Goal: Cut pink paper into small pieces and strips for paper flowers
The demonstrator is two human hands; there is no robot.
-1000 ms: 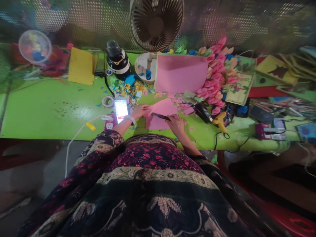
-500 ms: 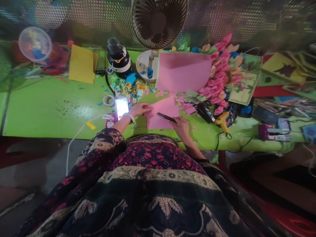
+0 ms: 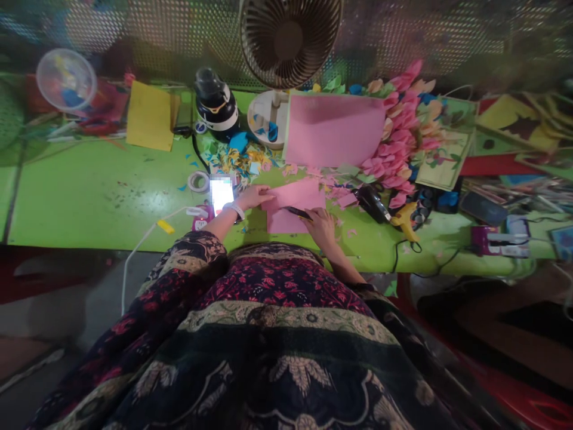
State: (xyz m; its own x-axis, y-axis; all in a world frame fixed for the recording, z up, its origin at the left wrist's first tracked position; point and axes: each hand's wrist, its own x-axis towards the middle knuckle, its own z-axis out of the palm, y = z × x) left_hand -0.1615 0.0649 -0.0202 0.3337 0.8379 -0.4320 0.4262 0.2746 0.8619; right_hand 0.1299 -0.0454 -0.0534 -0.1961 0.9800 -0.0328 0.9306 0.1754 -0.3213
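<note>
A sheet of pink paper (image 3: 286,224) lies in front of me, its upper part looking folded or raised. My left hand (image 3: 256,196) pinches its left edge, with a pale band on the wrist. My right hand (image 3: 321,226) is closed around a slim dark blade-like tool (image 3: 296,211), whose tip points left over the paper. Whether it is scissors or a knife I cannot tell. Beside my left wrist is a lit phone (image 3: 222,196). Pink paper scraps (image 3: 339,194) lie right of the sheet.
Behind the sheet are paper clippings (image 3: 242,161), a black bottle (image 3: 216,107), a fan (image 3: 289,39) and a larger pink sheet (image 3: 333,128). Pink paper petals (image 3: 394,149), a black-handled tool (image 3: 372,202) and a yellow glue gun (image 3: 405,221) are on the right. A tape roll (image 3: 198,181) lies left.
My right hand has moved slightly left and up over the paper, and less of the dark tool shows. My left hand stays at the paper's left edge.
</note>
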